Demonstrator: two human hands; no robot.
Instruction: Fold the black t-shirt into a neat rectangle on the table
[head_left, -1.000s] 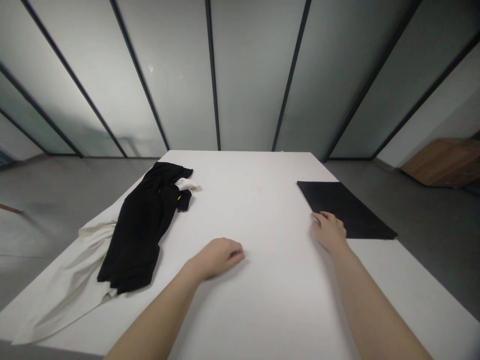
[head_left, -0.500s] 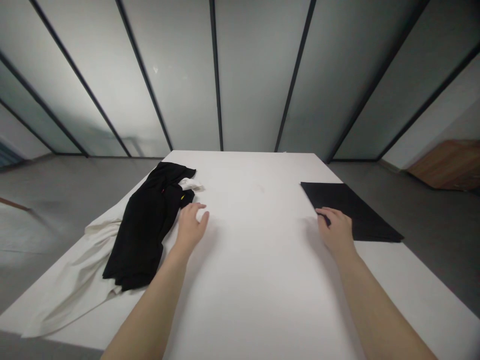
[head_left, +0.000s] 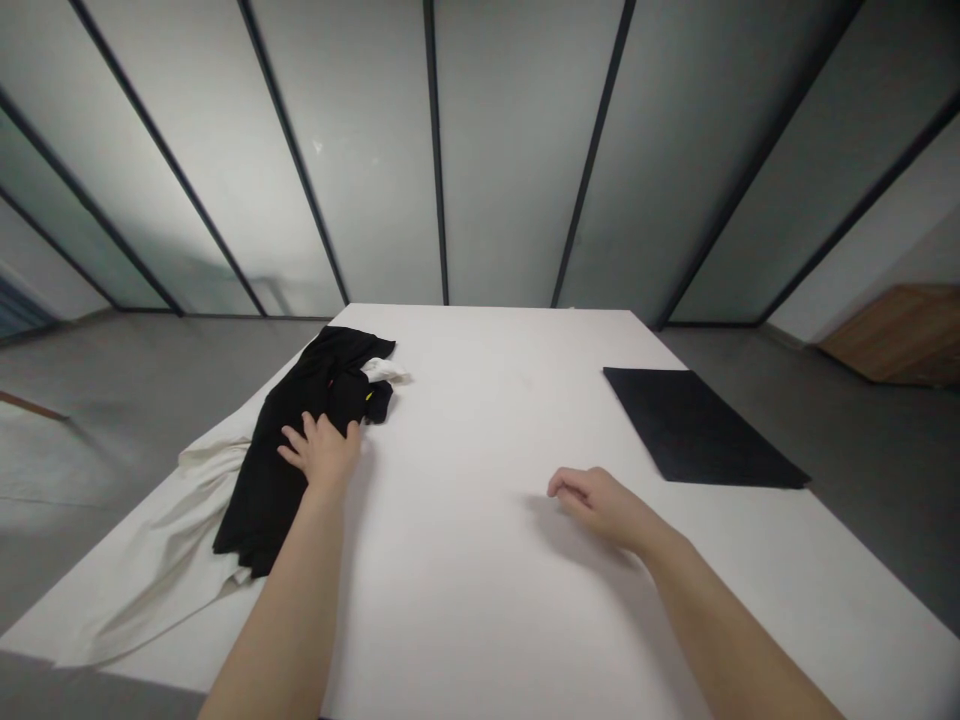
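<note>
Touching blk garment (head_left: 259, 505) w/ L hand (head_left: 322, 452)

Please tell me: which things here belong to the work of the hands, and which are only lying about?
In use: left hand on black garment; right hand, open, over the white table.
Lying about: flat black sheet; white cloth under the garment.

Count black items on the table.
2: a crumpled black garment under the left hand, and a flat black sheet beyond the right hand. More may hide under the garment.
</note>
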